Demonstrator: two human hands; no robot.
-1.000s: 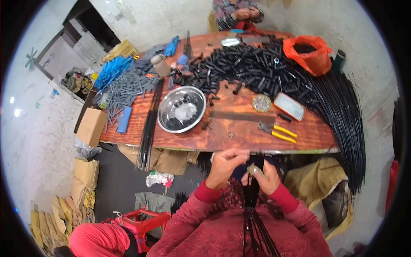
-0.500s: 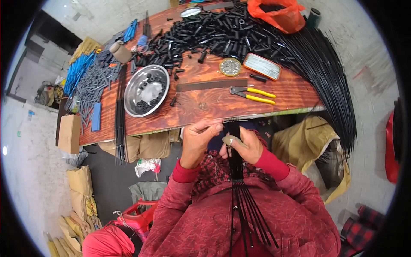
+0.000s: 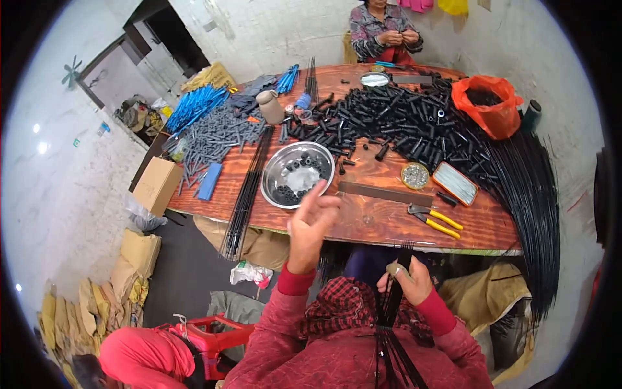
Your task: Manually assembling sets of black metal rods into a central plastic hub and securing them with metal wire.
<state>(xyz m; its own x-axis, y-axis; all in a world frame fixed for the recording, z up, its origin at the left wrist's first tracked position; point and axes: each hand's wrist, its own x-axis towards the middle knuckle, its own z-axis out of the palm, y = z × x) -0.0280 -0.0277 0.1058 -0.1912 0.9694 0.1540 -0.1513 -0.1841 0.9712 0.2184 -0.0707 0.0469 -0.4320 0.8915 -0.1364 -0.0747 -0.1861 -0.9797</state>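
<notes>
My left hand [image 3: 311, 225] is raised at the table's near edge, fingers apart and nothing visible in them. Its fingertips point toward a steel bowl [image 3: 271, 167] that holds small black ring-like parts [image 3: 285, 193]. My right hand [image 3: 416, 282] grips a bundle of thin black rods [image 3: 391, 303], which look like umbrella ribs, in front of my chest. A pale wrap covers its thumb. The rods are gathered low down and fan out below that point. Their upper tips show just above the hand.
Yellow-handled pliers [image 3: 435, 220] and a dark flat bar [image 3: 383, 193] lie on the table. Behind them are a tin of pins [image 3: 455, 183], a round dish [image 3: 414, 175] and heaped black tubes [image 3: 395, 117]. Long black rods [image 3: 528, 207] overhang the right end. Another person [image 3: 387, 32] sits opposite.
My left hand has left the rod tips and moved toward the steel bowl, its fingers opening out. The right hand still holds the bundle. The view has shifted left and up.
</notes>
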